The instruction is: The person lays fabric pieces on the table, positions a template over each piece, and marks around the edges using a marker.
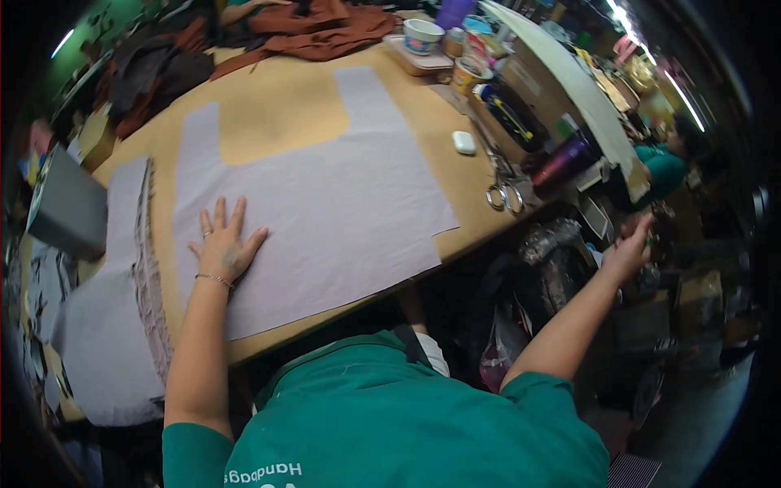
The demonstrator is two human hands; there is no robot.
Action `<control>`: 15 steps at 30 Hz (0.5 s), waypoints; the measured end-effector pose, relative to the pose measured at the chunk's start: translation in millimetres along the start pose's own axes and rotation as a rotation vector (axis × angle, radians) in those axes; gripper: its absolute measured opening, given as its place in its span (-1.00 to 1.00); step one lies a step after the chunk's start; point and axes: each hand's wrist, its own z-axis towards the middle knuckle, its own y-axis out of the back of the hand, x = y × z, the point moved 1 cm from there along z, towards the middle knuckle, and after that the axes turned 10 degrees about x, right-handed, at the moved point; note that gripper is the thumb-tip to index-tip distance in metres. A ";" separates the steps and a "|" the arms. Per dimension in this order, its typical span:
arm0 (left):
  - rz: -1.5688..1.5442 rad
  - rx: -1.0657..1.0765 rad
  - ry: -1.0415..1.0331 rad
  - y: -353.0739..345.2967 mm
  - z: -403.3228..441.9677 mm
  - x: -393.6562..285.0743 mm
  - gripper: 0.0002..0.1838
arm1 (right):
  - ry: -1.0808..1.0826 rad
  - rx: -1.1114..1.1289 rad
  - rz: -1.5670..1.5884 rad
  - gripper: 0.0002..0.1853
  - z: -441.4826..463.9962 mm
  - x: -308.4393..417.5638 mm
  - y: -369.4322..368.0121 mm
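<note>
My left hand lies flat with its fingers spread on a pale lilac-grey piece of cloth. The cloth is cut with two upright strips and a squared gap between them at its far side. It rests flat on the tan tabletop. Out past the table's right edge, my right hand is raised with its fingers curled. A small bit of green shows at these fingers, too small to name. Left of the cloth lies a stack of similar cloth pieces with frayed layered edges, partly over the table edge.
Large scissors and a small white case lie near the right edge. Beyond are a purple bottle, a white tub and a cardboard box. A grey box stands left. Rust-brown cloth is heaped behind. A co-worker is at far right.
</note>
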 end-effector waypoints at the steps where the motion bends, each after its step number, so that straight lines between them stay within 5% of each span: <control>1: 0.000 0.006 -0.016 1.0 2.5 -0.8 -0.27 | -0.138 0.030 0.072 -0.57 8.0 2.2 -1.8; 4: 0.011 0.021 -0.024 6.2 7.9 -1.5 -0.27 | -0.322 0.165 0.378 -0.46 53.4 -19.5 -13.5; 8: 0.127 -0.128 -0.086 -1.5 -11.0 -14.9 -0.26 | -0.372 0.331 0.605 -0.58 64.7 -12.6 -37.4; 12: 0.040 -0.009 -0.119 -8.8 -20.9 -22.6 -0.25 | -0.363 0.554 0.712 -0.70 108.3 -57.5 -26.4; 13: 0.042 -0.013 -0.116 -8.8 -19.7 -22.5 -0.24 | -0.377 1.006 0.920 -0.76 127.7 -74.7 -13.0; 15: 0.041 -0.005 -0.112 -6.6 -16.6 -22.9 -0.25 | -0.316 0.654 0.875 -0.78 111.7 -64.0 -26.4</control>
